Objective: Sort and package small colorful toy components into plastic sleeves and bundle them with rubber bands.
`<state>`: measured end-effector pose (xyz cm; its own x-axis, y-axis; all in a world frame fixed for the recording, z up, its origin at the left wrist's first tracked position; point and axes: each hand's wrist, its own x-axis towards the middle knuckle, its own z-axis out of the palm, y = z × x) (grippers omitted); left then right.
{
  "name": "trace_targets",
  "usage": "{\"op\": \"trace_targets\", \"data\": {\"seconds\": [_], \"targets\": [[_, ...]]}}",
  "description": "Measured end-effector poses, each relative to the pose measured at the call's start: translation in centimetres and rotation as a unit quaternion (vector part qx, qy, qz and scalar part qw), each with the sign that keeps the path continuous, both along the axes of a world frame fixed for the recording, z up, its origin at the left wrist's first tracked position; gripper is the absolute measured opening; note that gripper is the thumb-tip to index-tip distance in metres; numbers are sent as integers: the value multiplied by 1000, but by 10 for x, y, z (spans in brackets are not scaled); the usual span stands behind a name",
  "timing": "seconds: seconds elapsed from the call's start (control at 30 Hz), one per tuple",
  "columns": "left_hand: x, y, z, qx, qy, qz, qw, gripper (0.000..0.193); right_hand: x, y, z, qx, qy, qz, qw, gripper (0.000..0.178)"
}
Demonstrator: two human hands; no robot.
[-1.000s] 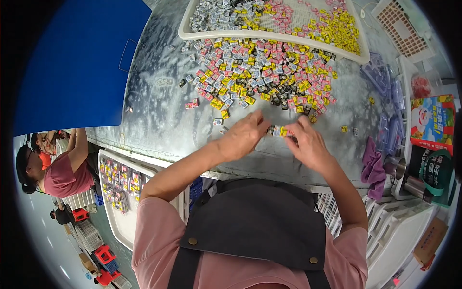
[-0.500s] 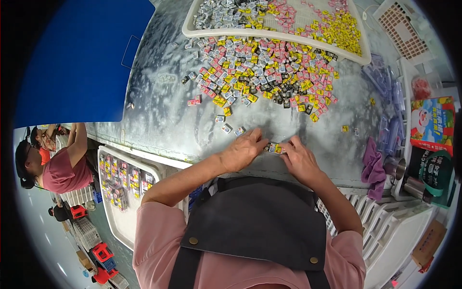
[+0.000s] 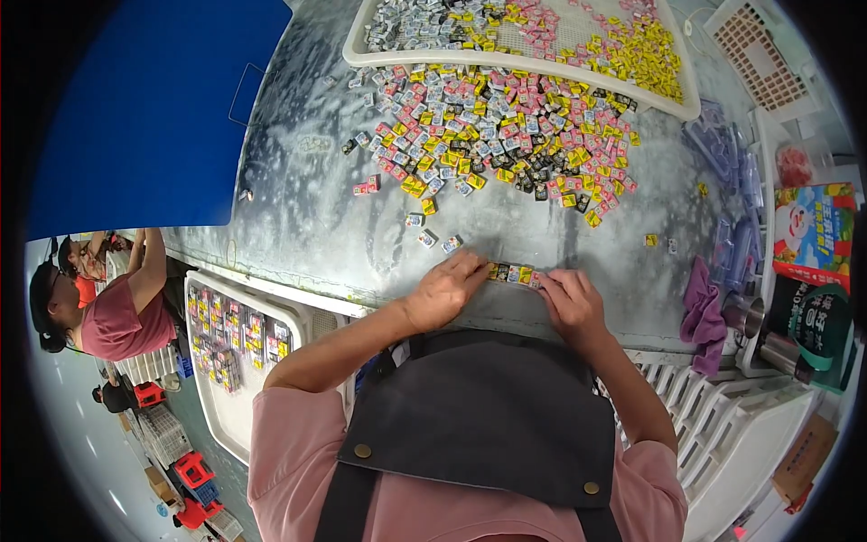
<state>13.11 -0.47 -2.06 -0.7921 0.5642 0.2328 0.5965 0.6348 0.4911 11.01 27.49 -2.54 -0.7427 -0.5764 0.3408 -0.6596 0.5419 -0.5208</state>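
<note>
A short row of small wrapped blocks (image 3: pixel 515 274), yellow, black, white and pink, lies between my hands near the table's front edge. My left hand (image 3: pixel 447 287) is closed at the left end of this row, with its fingertips partly hidden. At the right end my right hand (image 3: pixel 574 305) pinches the last block between thumb and fingers. Just beyond my left hand sit a few loose white blocks (image 3: pixel 427 238). Farther off, a broad heap of the same small blocks (image 3: pixel 506 135) spreads over the grey table (image 3: pixel 307 208).
Behind the heap stands a white tray (image 3: pixel 524 61) of sorted blocks. A purple cloth (image 3: pixel 702 316), metal cup (image 3: pixel 744 316) and clear plastic cases (image 3: pixel 748 194) lie right. Left are a blue panel (image 3: pixel 144 117), a tray with bundled packs (image 3: pixel 215 411) and a co-worker (image 3: pixel 122 325).
My hands have moved apart, the left one slightly left and the right one slightly right. More of the block row shows between them.
</note>
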Motion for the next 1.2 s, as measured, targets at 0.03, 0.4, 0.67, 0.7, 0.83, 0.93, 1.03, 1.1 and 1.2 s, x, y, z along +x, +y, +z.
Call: {"op": "trace_targets", "data": {"seconds": [0.03,0.4,0.67,0.7,0.83,0.93,1.03,1.1,1.2], "targets": [[2,-3,-1,0,0,0,1000,37,1,2,-2,40,38,6,998,39],[19,-11,-1,-95,39,-18,995,56,14,10,-3,155,6,53,986,76],[17,4,-5,-133,-15,-18,991,71,4,5,10,217,-13,103,971,78],[15,4,-6,-141,-12,-18,990,70,2,5,14,197,-27,103,975,74],[3,12,-9,-101,1,-10,995,68,-29,-4,13,93,-30,72,993,56],[-47,31,1,-43,66,62,995,56,-70,-24,15,67,15,17,997,48],[-91,47,-10,-85,106,97,986,55,-98,-32,-5,115,83,-33,989,45],[-96,50,-18,-104,99,103,984,55,-102,-30,-16,150,106,-46,982,43],[-79,47,-18,-93,119,118,982,53,-94,-29,-14,147,156,-39,976,40]]}}
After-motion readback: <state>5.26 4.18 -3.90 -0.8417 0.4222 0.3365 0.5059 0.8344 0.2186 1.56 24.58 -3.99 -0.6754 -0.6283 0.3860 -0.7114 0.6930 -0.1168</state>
